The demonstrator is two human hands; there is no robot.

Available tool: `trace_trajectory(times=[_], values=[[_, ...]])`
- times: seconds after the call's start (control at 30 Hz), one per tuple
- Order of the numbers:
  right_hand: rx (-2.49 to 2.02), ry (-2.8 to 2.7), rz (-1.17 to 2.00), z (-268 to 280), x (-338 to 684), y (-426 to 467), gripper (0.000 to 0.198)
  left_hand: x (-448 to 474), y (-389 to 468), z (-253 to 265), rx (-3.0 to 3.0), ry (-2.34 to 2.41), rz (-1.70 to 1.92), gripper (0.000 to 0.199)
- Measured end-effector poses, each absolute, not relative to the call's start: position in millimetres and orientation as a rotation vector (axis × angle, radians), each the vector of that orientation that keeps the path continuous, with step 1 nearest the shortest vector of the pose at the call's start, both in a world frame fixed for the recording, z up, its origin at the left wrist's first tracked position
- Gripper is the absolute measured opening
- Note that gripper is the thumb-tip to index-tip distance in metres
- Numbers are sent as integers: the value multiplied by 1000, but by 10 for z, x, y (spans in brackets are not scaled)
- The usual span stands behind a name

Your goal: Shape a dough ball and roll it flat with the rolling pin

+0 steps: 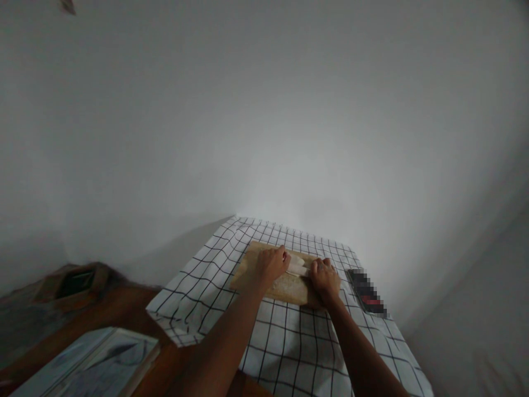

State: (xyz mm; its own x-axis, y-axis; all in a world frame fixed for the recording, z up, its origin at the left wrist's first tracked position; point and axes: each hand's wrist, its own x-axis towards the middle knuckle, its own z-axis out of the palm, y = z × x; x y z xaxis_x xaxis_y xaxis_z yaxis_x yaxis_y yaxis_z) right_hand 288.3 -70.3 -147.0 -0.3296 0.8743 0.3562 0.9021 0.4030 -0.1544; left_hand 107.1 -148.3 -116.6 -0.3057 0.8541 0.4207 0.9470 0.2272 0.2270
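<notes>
A wooden board point(287, 291) lies on the checked tablecloth, dusted with what looks like flour. On it is a flattened piece of pale dough point(296, 259), partly hidden by my hands and by a light-coloured rolling pin point(298, 270) that lies across it. My left hand point(273, 263) is closed around the pin's left end, and my right hand point(325, 278) is wrapped over its right end. Only the middle of the pin shows between them. Both forearms reach in from the bottom edge.
A white tablecloth point(202, 281) with dark grid lines covers the table, which stands against a pale wall point(264, 110). Right of the board lies a dark flat object point(367, 292), blurred out. At lower left are a pale boxy object point(97, 361) and a wooden-framed item point(78, 282).
</notes>
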Motion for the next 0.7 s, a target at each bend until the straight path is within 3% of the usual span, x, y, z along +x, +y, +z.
trace_trajectory(times=[0.4,0.7], values=[[-1559,-2287,-65,-1408,2886,-758,37,1077,-1478,-1165,-1728,-2324,-624,39],[-1586,-2296,-46,-1383,2874,-777,39,1094,-1482,-1190,-1700,-2185,-754,23]])
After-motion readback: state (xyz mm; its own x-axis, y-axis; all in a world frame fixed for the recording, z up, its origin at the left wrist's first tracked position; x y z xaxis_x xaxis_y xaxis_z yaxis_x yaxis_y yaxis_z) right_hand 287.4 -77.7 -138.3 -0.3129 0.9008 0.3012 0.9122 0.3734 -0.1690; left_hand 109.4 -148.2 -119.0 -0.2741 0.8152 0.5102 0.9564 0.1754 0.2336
